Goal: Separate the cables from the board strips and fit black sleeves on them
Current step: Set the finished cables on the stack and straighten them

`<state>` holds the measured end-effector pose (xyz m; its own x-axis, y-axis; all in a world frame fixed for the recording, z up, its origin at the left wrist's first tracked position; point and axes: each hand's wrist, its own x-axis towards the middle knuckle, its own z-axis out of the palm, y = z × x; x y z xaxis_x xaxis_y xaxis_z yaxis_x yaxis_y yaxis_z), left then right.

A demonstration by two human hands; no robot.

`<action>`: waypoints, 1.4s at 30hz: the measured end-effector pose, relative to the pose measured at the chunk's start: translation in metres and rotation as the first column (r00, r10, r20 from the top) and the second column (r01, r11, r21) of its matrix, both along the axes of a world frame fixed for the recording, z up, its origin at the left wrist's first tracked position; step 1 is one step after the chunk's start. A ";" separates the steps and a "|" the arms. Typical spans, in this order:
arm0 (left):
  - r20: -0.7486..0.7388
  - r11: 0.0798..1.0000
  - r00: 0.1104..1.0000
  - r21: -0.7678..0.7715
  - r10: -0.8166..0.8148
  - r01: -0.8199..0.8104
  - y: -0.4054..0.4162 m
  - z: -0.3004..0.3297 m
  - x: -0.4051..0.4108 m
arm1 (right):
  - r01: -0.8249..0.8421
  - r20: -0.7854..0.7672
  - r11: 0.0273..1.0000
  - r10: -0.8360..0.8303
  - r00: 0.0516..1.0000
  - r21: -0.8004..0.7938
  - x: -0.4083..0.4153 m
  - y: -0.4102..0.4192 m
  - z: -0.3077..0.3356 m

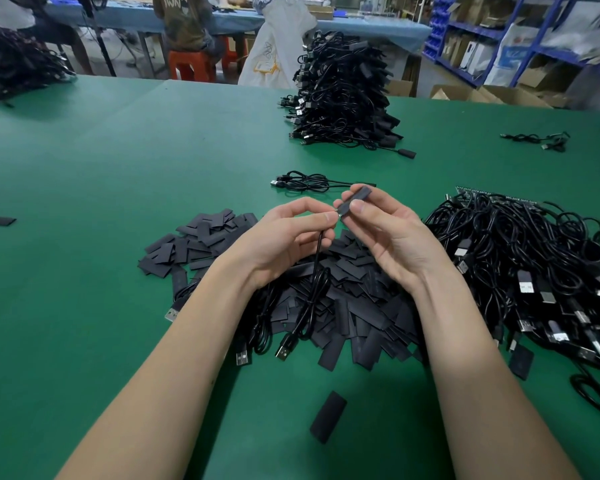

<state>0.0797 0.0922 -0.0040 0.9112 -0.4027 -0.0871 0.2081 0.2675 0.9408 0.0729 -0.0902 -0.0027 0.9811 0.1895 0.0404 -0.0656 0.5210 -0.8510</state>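
Both hands meet above the sleeve pile (326,278): my left hand (291,233) pinches the cable (317,258) near its tip to steady it. My right hand (385,233) pinches a black sleeve (355,199), lined up to slide on.

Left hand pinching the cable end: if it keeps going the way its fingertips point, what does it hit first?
Probably the black sleeve held by the right hand. The left hand points its cable tip at the sleeve's near opening, almost touching; exact depth is unclear.

- A green desk (118,161) fills the foreground.
- Behind it stands a long blue-covered table (194,19) with orange stools (191,65).
- Blue shelving (520,36) holds cardboard boxes (465,93) at right.
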 end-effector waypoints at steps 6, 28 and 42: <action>0.086 0.995 0.992 0.025 0.097 -0.099 -0.004 -0.003 0.001 | 0.052 -0.028 0.999 -0.052 0.998 0.005 0.001 0.004 -0.003; 0.613 0.885 0.767 0.232 0.190 -0.404 -0.007 -0.008 0.001 | 0.115 -0.124 0.989 -0.104 0.987 0.090 0.001 0.007 -0.001; 0.604 0.897 0.757 0.151 0.248 -0.415 -0.011 -0.014 -0.001 | 0.138 -0.065 0.989 -0.142 0.988 -0.060 -0.001 0.003 0.005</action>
<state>0.0790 0.0813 -0.0184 0.9007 -0.1035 0.4220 -0.4286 -0.0513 0.9021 0.0719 -0.0867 0.0022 0.9981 0.0504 -0.0349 -0.0549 0.4819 -0.8745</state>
